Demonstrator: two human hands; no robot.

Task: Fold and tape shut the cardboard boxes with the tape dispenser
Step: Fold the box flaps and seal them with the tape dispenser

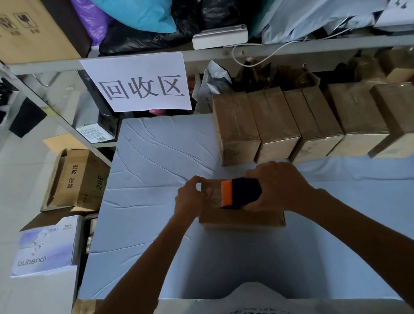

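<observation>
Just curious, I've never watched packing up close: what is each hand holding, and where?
The right hand grips the tape dispenser by its dark body. The left hand holds the box at its left top edge.
</observation>
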